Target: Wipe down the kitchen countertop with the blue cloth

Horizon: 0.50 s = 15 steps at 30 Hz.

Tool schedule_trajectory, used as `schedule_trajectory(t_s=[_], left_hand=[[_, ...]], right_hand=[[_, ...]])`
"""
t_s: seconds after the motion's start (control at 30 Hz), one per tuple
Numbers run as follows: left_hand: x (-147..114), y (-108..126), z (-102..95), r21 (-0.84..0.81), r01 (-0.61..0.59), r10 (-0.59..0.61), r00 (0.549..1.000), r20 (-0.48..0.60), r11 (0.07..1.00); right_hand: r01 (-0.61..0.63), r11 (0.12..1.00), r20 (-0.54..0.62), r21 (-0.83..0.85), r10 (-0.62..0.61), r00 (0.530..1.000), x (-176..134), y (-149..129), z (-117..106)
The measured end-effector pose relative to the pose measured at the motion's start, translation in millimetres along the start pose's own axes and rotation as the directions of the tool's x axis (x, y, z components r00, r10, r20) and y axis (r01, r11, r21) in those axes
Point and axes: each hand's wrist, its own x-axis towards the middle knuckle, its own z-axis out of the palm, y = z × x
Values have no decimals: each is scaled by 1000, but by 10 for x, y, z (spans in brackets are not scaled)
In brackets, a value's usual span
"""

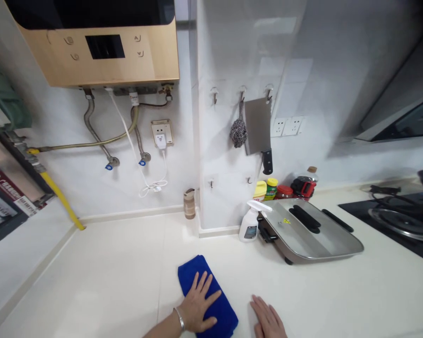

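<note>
My left hand (199,303), with a silver bracelet at the wrist, lies flat with spread fingers on a folded blue cloth (223,307). The cloth rests on the white countertop (120,263) near the bottom middle of the view. To the right of the cloth, my right hand (268,319) is on or just above the counter, its fingers stretched out and nothing in them. Its lower part is cut off by the frame's bottom edge.
A white spray bottle (249,225) stands beside a lidded electric pan (313,234). Behind are jars (272,188); a brown cup (189,204) stands by the wall corner. A cleaver (258,124) and steel scourer (238,133) hang above. At right is a stove (405,225).
</note>
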Motion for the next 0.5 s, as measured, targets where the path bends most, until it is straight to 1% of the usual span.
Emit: schedule_trajectory(t_s=[0.03,0.07,0.1,0.13,0.17,0.2,0.23,0.27,0.3,0.33,0.37,0.4,0.43,0.5], left_hand=[[-5,-1,22,-2,-17,17,1000,1,1000],[0,-1,76,-1,3,-3,1000,-19,1000],[16,4,160,3,70,-69,996,-61,998],[44,16,266,5,169,-168,979,-118,986],[81,37,384,2,299,-293,937,-190,954],[127,67,503,-9,423,-410,874,-261,906],[178,104,614,-21,506,-487,815,-314,862],[230,147,707,-30,560,-532,767,-359,828],[281,191,776,-34,587,-551,735,-395,809],[327,233,820,-33,597,-552,719,-423,802],[368,268,839,-27,595,-543,713,-443,803],[402,295,836,-19,585,-529,718,-452,811],[432,311,818,-8,570,-512,732,-449,822],[487,310,758,14,528,-476,777,-412,849]], right_hand=[[-5,1000,5,-2,5,1000,3,-10,-9],[-6,1000,9,-6,6,1000,7,-19,-15],[-6,1000,11,-11,6,1000,12,-28,-20],[-6,1000,12,-16,6,1000,18,-36,-23],[-6,1000,14,-18,6,1000,23,-43,-26],[-8,1000,16,-18,8,1000,28,-49,-29],[-11,1000,16,-14,12,1000,31,-53,-32],[-16,1000,15,-8,16,1000,32,-56,-36],[-19,1000,14,-2,19,1000,31,-57,-40],[-19,1000,14,2,18,1000,28,-55,-44],[-17,1000,19,3,17,1000,22,-52,-48],[-13,1000,28,1,13,1000,16,-47,-52],[-9,1000,41,-3,9,999,9,-40,-56],[1,1000,66,-19,0,998,-1,-27,-59]])
